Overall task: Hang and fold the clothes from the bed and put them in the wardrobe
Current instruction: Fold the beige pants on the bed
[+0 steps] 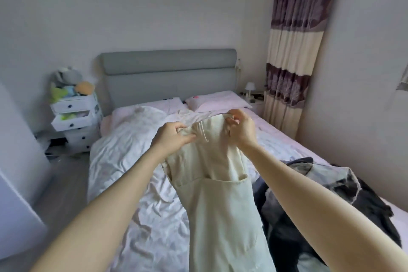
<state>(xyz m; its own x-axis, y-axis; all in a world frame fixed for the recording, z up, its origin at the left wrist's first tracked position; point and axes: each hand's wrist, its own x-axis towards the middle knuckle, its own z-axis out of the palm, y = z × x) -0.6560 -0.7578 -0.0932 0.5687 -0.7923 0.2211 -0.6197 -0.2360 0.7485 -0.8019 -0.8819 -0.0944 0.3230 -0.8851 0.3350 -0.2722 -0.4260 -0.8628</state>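
1. The cream trousers are held up in the air over the bed, gripped at the waistband so that the legs hang straight down and the shape can be read.
2. The left hand is curled round one end of the waistband, thumb pressed over the fabric; the right hand pinches the other end (a drawstring dangles between them).
3. The waistband is being pulled level, most likely in readiness for a fold or a hanger.
4. A dark heap of clothes is left lying on the bed's right side, so much sorting remains.
5. No wardrobe is seen here.
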